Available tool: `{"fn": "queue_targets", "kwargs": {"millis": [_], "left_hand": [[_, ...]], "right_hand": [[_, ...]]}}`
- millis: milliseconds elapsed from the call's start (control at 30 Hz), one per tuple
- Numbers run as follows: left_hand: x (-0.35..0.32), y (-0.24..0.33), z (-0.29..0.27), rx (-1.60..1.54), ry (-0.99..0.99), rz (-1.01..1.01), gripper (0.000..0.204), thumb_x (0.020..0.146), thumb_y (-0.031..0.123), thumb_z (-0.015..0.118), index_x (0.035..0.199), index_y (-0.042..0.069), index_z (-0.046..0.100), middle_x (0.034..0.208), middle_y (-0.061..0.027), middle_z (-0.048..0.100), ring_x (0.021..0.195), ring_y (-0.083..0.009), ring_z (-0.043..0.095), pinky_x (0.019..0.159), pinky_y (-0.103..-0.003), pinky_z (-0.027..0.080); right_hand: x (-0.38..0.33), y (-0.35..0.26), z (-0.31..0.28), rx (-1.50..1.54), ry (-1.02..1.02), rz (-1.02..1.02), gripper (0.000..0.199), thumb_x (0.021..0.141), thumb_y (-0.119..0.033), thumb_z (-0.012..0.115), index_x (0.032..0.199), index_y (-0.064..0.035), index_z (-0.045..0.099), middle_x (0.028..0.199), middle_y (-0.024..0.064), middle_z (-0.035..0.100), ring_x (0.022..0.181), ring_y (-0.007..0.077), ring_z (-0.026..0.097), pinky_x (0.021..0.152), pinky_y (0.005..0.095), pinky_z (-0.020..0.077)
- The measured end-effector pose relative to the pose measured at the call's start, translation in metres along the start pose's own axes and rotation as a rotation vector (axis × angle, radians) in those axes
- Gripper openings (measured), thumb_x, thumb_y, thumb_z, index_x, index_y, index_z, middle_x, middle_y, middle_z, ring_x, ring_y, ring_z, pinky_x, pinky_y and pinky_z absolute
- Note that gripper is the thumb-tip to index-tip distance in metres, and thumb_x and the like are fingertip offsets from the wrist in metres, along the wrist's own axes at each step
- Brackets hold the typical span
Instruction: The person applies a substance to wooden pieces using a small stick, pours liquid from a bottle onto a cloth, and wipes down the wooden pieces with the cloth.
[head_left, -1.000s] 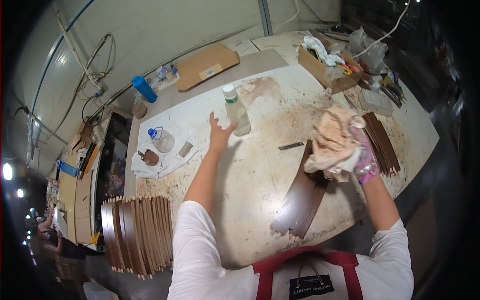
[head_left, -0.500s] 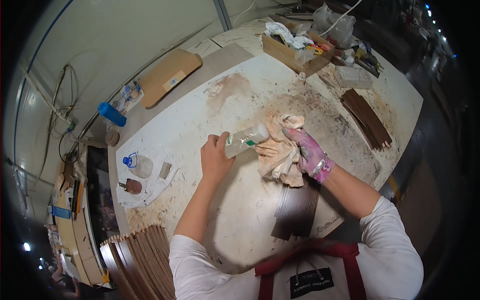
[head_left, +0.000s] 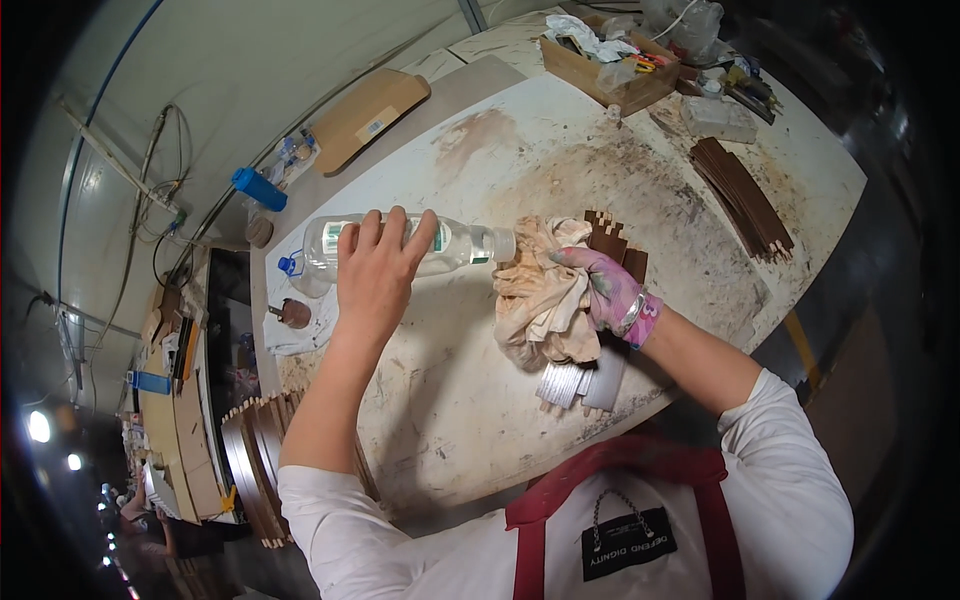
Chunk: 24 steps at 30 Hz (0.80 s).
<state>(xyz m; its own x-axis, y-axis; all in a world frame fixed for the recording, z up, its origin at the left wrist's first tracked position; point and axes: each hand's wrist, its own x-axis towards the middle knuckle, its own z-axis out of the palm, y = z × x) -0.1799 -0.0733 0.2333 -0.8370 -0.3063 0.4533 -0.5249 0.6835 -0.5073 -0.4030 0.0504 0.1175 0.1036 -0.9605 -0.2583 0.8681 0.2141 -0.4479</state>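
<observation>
My left hand [head_left: 385, 258] is closed around a clear plastic bottle [head_left: 460, 243] with green-marked label patches. The bottle lies almost level in the air, its whitish mouth end pointing right and meeting a crumpled rag. My right hand [head_left: 612, 290], in a pink and purple patterned glove, is shut on that stained cream rag [head_left: 540, 310]. Under the rag lies a bundle of dark brown wooden strips [head_left: 606, 236], showing above and below it. Their lower faces shine with reflected light. Whether the bottle has a cap on, I cannot tell.
More brown strips [head_left: 738, 195] lie at the right, and a stack [head_left: 255, 450] stands at lower left. A cardboard box of odds and ends [head_left: 610, 80] sits at the back. On the left are a blue bottle [head_left: 258, 188], a small brown pot [head_left: 294, 313] and a cardboard piece [head_left: 370, 115].
My left hand has shifted left and up, tipping the bottle from a slant to nearly level, its mouth end still by the rag. The strips now show above the rag too. The view has shifted slightly.
</observation>
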Motion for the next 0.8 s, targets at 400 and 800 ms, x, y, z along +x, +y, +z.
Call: {"fn": "queue_targets", "kwargs": {"millis": [400,800], "left_hand": [[0.0,-0.007,-0.032,0.094,-0.014,0.102,0.038,0.076,0.009,0.056,0.112,0.021,0.053,0.094,-0.0015,0.053,0.097,-0.0209,0.051,0.086,-0.036,0.037],[-0.009,-0.019,-0.008,0.023,-0.146,0.06,0.032,0.076,0.007,0.052,0.106,0.018,0.055,0.094,-0.0035,0.054,0.101,-0.0239,0.051,0.09,-0.039,0.035]], "right_hand": [[0.004,0.019,0.001,-0.012,-0.061,0.119,0.034,0.09,-0.018,0.05,0.115,0.0052,0.052,0.105,0.0186,0.063,0.09,0.0277,0.066,0.081,0.039,0.0548],[0.036,0.03,-0.004,0.1,0.03,0.174,0.032,0.086,-0.016,0.06,0.108,0.0055,0.053,0.104,0.0195,0.062,0.088,0.0288,0.064,0.082,0.0383,0.0538]]}}
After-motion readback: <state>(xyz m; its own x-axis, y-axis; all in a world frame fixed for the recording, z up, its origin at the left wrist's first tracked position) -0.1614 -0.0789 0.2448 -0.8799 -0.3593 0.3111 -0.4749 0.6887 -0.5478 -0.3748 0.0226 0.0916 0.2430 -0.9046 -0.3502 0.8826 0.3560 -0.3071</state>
